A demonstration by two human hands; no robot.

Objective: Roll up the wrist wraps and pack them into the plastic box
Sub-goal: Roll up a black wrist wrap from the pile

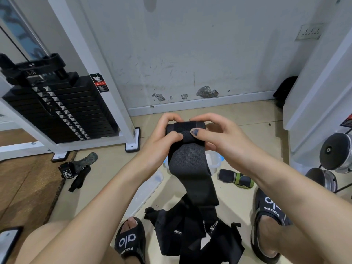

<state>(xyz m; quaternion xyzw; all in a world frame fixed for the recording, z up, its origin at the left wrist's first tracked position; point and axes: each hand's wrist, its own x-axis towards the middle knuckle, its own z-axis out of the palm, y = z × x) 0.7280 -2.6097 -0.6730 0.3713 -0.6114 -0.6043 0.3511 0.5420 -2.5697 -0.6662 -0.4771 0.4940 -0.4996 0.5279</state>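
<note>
A black wrist wrap is partly rolled at its top end, and its loose tail hangs down to a heap of more black wraps on the floor between my feet. My left hand grips the left side of the roll, thumb on its front. My right hand grips the right side, thumb pressed on the roll. The clear plastic box with blue clips sits on the floor behind the hanging wrap, mostly hidden. Its clear lid lies to the left.
A weight stack machine with a white frame stands at left. Black lifting straps lie near its foot. A black and green strap lies right of the box. Dumbbells sit at right, with a wall behind.
</note>
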